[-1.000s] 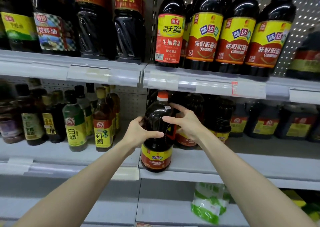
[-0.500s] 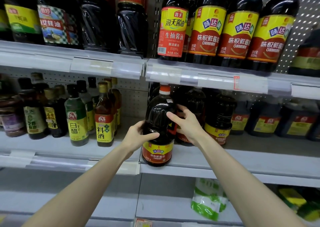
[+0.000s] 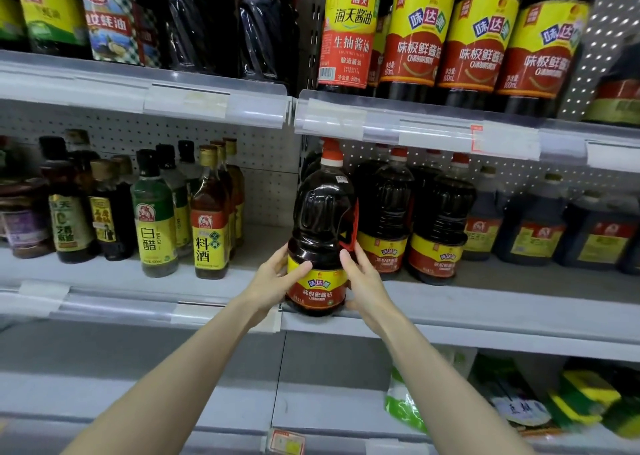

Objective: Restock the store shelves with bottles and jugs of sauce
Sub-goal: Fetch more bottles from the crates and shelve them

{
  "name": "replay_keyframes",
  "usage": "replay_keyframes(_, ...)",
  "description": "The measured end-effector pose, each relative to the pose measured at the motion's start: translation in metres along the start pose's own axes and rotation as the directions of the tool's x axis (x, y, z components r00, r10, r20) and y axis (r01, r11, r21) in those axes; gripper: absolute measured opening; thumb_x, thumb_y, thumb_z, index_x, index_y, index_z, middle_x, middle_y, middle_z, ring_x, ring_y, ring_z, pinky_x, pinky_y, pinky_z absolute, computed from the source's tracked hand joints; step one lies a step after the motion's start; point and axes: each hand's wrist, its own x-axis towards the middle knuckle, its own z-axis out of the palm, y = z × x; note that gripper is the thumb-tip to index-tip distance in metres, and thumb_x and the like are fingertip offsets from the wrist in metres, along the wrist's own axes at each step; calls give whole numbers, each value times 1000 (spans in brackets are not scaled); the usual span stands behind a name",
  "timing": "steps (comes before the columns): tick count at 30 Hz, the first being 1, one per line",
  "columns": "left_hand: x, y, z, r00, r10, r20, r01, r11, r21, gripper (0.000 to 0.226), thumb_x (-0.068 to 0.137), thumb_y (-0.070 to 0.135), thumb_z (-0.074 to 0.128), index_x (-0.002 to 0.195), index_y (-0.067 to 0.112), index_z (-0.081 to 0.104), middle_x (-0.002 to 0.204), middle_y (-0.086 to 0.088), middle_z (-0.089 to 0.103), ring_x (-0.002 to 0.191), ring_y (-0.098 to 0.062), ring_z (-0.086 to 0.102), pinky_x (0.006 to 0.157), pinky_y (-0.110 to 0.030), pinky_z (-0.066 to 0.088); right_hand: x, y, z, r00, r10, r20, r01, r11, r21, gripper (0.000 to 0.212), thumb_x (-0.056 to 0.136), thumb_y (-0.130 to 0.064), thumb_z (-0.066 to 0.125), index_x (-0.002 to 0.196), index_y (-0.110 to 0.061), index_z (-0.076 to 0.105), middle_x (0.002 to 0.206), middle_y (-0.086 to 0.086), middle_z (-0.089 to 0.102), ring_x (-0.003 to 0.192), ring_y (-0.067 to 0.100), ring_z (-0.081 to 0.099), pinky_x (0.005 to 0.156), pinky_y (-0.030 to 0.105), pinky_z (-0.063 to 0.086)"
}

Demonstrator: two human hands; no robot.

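Standing upright at the front lip of the middle shelf (image 3: 485,312), just below the centre of the frame, the jug (image 3: 320,219) of dark soy sauce has its long axis vertical. Its orange cap nearly meets the shelf above and its red handle is turned to the right.

Both hands bracket its labelled lower body. The left hand (image 3: 273,281) wraps the left side with the thumb laid across the yellow-and-red label. The right hand (image 3: 367,281) cups the lower right, fingers running up the flank beneath the handle and thumb tucked toward the base. So the grip is clamped on the jug from both sides, low down, with neither hand plainly nearer.

The jug lies straight ahead of the hands, its base apparently on the shelf edge. Matching jugs (image 3: 384,212) stand just behind and to its right, so I judge the next move to be a short push straight back into line.

Further left, across a gap, stand a green vinegar bottle (image 3: 154,219) and a cooking wine bottle (image 3: 209,219).
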Motion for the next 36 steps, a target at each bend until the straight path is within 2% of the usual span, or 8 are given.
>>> replay_keyframes(3,2,-4,1,1000,26,-9,-26,1000,-1,48,90,22,63,133,35,45,111,22,59,103,3,56,75,-20,50,3,4,-1,1000,-5,17,5,1000,-8,53,99,-43,46,148,-46,26,148,-10,43,119,10,47,100,41,45)
replay_keyframes(8,4,-10,5,998,63,-26,-63,998,9,41,87,26,66,122,42,51,110,21,62,105,-3,59,82,-28,53,8,3,-8,999,10,31,-10,1000,19,49,101,-41,43,147,-47,28,137,-13,44,114,11,44,88,38,45)
replay_keyframes(13,5,-11,11,993,107,-49,-106,994,32,42,87,26,67,123,39,51,110,20,62,97,7,60,71,-14,51,12,3,-12,999,23,48,-26,998,61,46,102,-37,42,146,-45,30,126,-14,45,107,10,46,69,27,47)
replay_keyframes(19,2,-14,9,995,100,-7,-99,993,63,46,87,20,66,122,42,46,109,25,58,100,3,58,71,-14,50,13,11,-13,999,0,40,0,1000,14,49,99,-44,43,147,-41,31,130,-16,46,112,6,47,87,28,42)
replay_keyframes(23,4,-26,4,993,113,35,-116,989,90,50,84,5,68,119,35,51,108,19,63,95,8,63,74,-12,50,10,24,-12,998,-14,64,15,1000,-13,55,93,-53,49,145,-41,35,136,-16,49,112,0,51,87,24,45)
replay_keyframes(26,9,-35,2,993,103,50,-106,992,70,53,82,1,70,124,27,51,112,12,66,98,3,64,76,-14,51,8,30,-12,995,-35,94,36,999,-17,74,77,-62,56,145,-39,36,142,-14,48,124,6,49,103,32,44)
replay_keyframes(31,18,-52,-2,998,52,32,-55,994,91,65,75,14,77,132,21,47,117,9,63,108,-4,60,82,-17,50,8,43,-18,990,-87,115,88,996,-8,63,80,-52,58,139,-36,44,129,-21,56,113,-9,53,82,11,47)
replay_keyframes(36,21,-58,-2,994,100,33,-103,990,95,69,66,29,77,127,34,47,121,11,62,112,-3,58,87,-18,49,13,52,-20,988,-109,105,110,994,-7,70,77,-58,59,142,-35,44,131,-18,56,120,-1,51,90,19,44)
